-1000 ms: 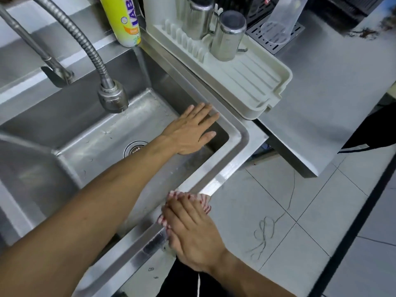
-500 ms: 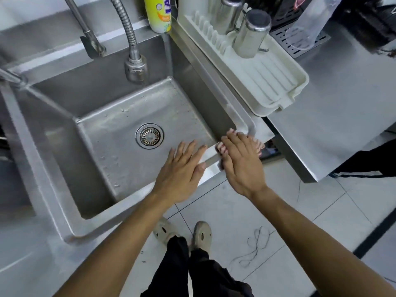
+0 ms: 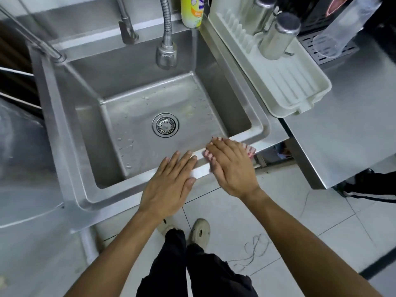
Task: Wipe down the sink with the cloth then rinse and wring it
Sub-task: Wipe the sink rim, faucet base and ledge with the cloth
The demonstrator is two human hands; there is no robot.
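The steel sink (image 3: 70, 146) fills the middle of the view, with a round drain (image 3: 165, 124) in its floor and water drops around it. A pink-and-white striped cloth (image 3: 249, 149) lies on the sink's front rim, mostly hidden under my right hand (image 3: 231, 168), which presses flat on it. My left hand (image 3: 169, 187) rests flat on the same rim just to the left, fingers together, holding nothing. A flexible spray faucet (image 3: 166, 54) hangs over the back of the basin; no water runs from it.
A cream dish rack (image 3: 300, 86) with two steel cups (image 3: 278, 35) sits right of the sink. A yellow detergent bottle (image 3: 191, 11) stands at the back rim. A clear plastic cup (image 3: 340, 33) lies on a grate. My feet (image 3: 200, 231) stand on tiled floor below.
My left hand came out of the basin onto the front rim. My right hand slid the cloth rightward along the rim, then slightly back toward the left hand. The view shifted left.
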